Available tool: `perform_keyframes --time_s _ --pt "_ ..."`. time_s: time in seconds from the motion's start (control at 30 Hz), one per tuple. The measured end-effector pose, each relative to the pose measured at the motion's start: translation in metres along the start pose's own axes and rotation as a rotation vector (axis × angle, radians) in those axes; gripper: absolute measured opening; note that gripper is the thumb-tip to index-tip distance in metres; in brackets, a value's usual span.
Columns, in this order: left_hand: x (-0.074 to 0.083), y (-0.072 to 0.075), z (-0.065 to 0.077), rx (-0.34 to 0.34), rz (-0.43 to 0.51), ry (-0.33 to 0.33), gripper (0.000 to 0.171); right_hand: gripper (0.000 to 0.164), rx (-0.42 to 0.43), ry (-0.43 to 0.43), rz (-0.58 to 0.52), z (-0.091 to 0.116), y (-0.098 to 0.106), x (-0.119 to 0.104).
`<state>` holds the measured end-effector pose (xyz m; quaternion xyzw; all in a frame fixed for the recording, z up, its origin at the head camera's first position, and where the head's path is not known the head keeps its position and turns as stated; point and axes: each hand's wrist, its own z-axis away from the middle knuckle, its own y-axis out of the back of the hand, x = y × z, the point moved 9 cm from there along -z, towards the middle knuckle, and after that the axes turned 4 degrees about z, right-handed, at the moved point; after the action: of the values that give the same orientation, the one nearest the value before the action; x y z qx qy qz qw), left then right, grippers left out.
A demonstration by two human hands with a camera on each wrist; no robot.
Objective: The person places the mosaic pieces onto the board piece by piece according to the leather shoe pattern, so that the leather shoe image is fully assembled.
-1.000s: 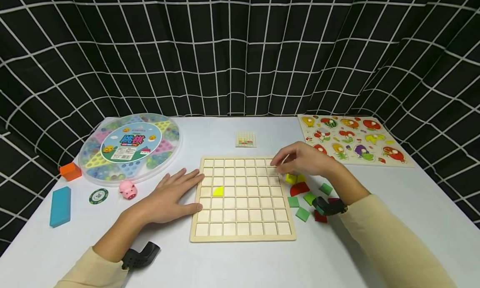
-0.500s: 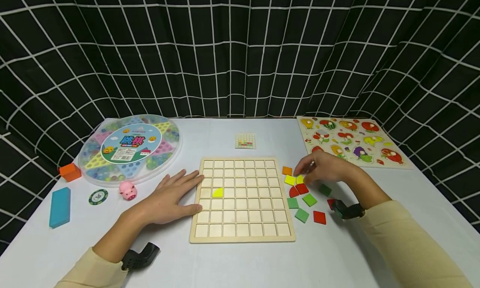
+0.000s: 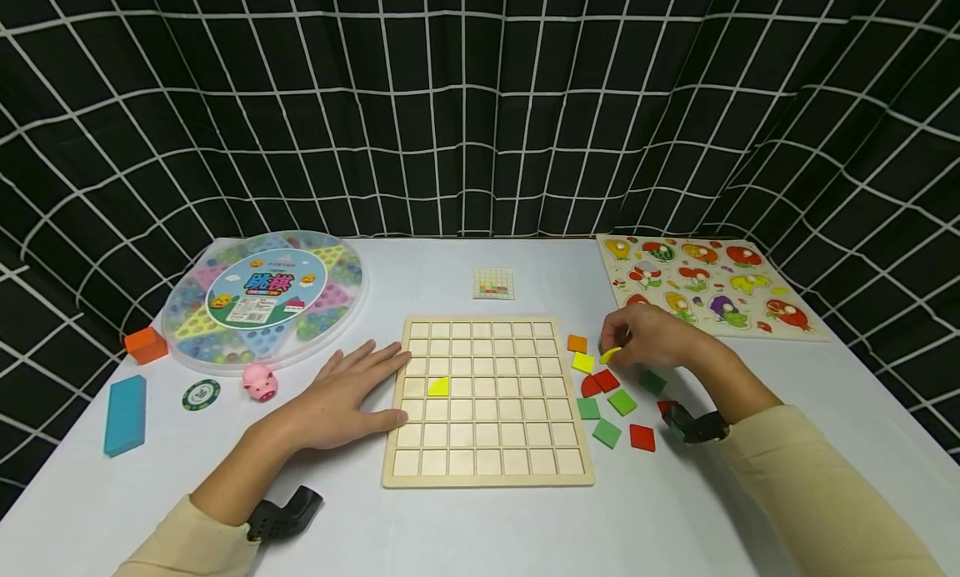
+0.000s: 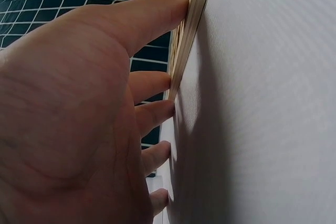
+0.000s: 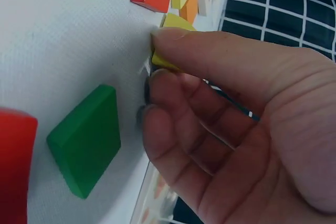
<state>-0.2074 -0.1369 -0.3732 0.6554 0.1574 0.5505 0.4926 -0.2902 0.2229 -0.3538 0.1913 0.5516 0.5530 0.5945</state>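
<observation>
My right hand (image 3: 651, 337) pinches a yellow tile (image 3: 610, 355) between thumb and fingers, just right of the tile pile. In the right wrist view the thumb crosses that tile (image 5: 168, 62) and partly hides it. A green tile (image 5: 86, 140) lies on the table near these fingers. My left hand (image 3: 337, 396) lies with spread, straight fingers at the left edge of a wooden grid board (image 3: 487, 480); thumb and fingertips touch its rim (image 4: 193, 24). One yellow quarter-circle tile (image 3: 438, 387) sits in a cell on the board's left side.
Loose tiles, such as an orange one (image 3: 577, 343) and a red one (image 3: 642, 438), lie right of the board. A small pattern card (image 3: 493, 283) is behind it. A fruit puzzle (image 3: 712, 281), a round marble-game box (image 3: 262, 343), a pink pig (image 3: 259, 382) and a blue block (image 3: 125, 414) stand around.
My right hand has moved right from the board's upper right edge to the tile pile, and the yellow tile is now lifted and tilted in its fingers. The left hand has stayed put.
</observation>
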Motion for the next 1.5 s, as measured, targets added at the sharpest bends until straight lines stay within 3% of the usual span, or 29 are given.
perform_keyframes --time_s 0.2,0.43,0.77,1.03,1.27,1.5 --pt "0.0 -0.004 0.0 -0.007 0.002 0.003 0.081 0.019 0.076 0.06 -0.035 0.001 0.003 -0.01" --pt "-0.002 -0.003 0.0 -0.004 -0.004 0.014 0.081 0.014 0.146 0.116 -0.087 -0.006 0.007 -0.042" --pt "-0.001 -0.002 -0.001 -0.008 -0.005 0.019 0.081 0.012 0.088 0.186 -0.276 -0.026 -0.015 -0.096" --pt "-0.002 -0.001 0.0 -0.001 -0.007 0.018 0.081 0.009 -0.077 0.233 -0.415 -0.037 -0.051 -0.133" --pt "-0.004 -0.002 0.0 -0.003 -0.005 0.025 0.082 0.005 -0.186 0.245 -0.39 -0.038 -0.073 -0.146" --pt "-0.005 -0.002 -0.001 0.001 -0.011 0.021 0.081 0.008 -0.129 0.208 -0.325 -0.037 -0.071 -0.148"
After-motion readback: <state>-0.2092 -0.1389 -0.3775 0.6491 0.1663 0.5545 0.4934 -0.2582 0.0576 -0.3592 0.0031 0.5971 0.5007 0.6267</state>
